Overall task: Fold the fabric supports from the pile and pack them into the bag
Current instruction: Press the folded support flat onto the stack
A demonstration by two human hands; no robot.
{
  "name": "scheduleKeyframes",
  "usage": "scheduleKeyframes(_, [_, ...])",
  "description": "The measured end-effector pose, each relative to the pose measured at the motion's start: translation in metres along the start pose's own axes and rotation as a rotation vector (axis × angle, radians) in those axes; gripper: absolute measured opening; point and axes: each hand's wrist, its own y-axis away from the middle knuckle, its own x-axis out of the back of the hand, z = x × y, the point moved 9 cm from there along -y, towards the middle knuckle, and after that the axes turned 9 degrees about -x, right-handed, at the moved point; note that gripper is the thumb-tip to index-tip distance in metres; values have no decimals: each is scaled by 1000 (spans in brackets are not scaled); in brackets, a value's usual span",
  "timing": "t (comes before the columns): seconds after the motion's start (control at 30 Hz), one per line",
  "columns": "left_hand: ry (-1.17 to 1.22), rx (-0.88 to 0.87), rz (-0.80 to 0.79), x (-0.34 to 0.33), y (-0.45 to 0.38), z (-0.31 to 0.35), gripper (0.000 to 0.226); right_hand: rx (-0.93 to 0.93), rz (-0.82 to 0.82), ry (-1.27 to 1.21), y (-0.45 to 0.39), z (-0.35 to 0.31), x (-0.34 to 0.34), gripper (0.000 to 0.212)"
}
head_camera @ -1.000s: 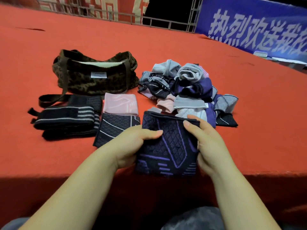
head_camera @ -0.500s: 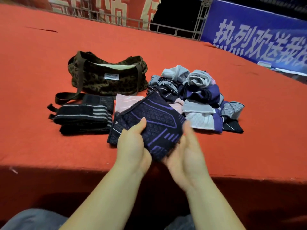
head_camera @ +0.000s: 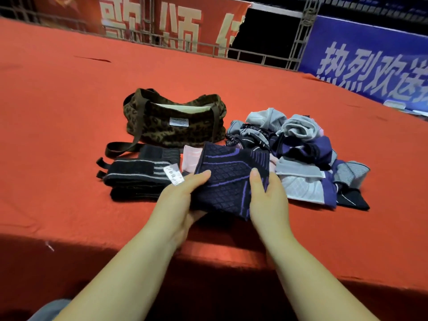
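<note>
Red carpeted platform [head_camera: 69, 100], banners behind; both hands' grips, left [head_camera: 179, 202] and right [head_camera: 266, 200], pinch a black-purple support [head_camera: 231, 179].

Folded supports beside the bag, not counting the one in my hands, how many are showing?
2: a black striped support left, a pink support before the bag. More may hide beneath the held one.
</note>
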Motion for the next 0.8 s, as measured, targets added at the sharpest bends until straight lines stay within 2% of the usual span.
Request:
scheduleKeyframes(0.03, [-45, 16, 10, 3, -7, 3, 19, 21, -12, 37, -4, -4, -3, 10])
scheduleKeyframes(0.13, [-184, 35, 40, 11, -31, 9, 11, 76, -21, 144, -16, -11, -13, 24])
scheduleKeyframes(0.17, [-262, 13, 67, 15, -41, 12, 11, 79, -30, 153, -22, -11, -17, 21])
scheduleKeyframes(0.27, [-576, -101, 100, 23, -72, 25, 22, 61, -53, 176, -40, -7, -28, 11])
scheduleKeyframes(0.4, [-955, -246, 27, 17, -110, 41, 40, 15, -59, 210, -69, 1, -44, 15])
scheduleKeyframes(0.47, [-1137, -294, 3, 14, -128, 47, 39, -9, -68, 251, -85, 6, -53, 21])
scheduleKeyframes(0.6, [-1378, -296, 26, 21, -160, 47, 32, -75, -112, 372, -114, 20, -78, 34])
scheduleKeyframes(0.67, [-1503, -297, 57, 23, -168, 49, 38, -98, -143, 470, -125, 26, -90, 38])
scheduleKeyframes(0.8, [-1737, -324, 58, 20, -178, 48, 37, -77, -180, 661, -136, 31, -108, 37])
